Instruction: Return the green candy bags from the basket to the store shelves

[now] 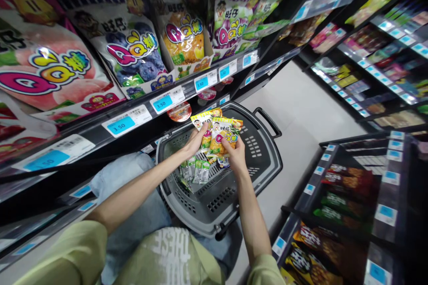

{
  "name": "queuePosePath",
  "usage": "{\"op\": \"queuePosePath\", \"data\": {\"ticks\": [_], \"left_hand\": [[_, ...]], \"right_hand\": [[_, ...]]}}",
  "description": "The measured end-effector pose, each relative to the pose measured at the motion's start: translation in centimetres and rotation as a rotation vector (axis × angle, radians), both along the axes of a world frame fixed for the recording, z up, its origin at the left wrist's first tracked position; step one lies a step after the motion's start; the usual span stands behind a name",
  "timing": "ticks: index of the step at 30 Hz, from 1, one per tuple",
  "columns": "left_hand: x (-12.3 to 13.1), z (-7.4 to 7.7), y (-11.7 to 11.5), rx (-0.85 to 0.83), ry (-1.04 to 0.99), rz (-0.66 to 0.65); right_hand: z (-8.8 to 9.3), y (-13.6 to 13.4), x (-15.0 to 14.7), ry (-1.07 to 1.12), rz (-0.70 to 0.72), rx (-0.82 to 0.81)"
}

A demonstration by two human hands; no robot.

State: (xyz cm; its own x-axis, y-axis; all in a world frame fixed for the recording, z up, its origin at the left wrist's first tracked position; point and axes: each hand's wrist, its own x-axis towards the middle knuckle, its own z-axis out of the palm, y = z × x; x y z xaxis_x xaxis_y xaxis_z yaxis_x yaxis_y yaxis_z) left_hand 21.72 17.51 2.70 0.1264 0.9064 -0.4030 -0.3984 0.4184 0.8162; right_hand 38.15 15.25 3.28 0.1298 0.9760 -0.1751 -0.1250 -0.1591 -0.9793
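Observation:
Both my hands hold candy bags over a grey shopping basket (264, 167) on the floor. My left hand (194, 141) grips a yellow candy bag (201, 121) by its lower edge. My right hand (235, 153) is closed on another yellow and purple candy bag (224, 132), which overlaps the first. Several small green packets (195, 171) lie in the bottom of the basket, just below my hands.
A shelf on the left carries large candy bags (133, 53) above blue price tags (121, 124) reading 3.50. Dark shelves of snacks (344, 196) stand on the right. A pale floor aisle (301, 111) runs between them. My knee in jeans (117, 173) sits beside the basket.

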Motion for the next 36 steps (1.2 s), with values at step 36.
{"op": "queuePosePath", "data": {"ticks": [36], "left_hand": [[-0.5, 0.6, -0.2, 0.112, 0.072, -0.001]], "right_hand": [[-0.6, 0.5, -0.5, 0.208, -0.111, -0.072]]}}
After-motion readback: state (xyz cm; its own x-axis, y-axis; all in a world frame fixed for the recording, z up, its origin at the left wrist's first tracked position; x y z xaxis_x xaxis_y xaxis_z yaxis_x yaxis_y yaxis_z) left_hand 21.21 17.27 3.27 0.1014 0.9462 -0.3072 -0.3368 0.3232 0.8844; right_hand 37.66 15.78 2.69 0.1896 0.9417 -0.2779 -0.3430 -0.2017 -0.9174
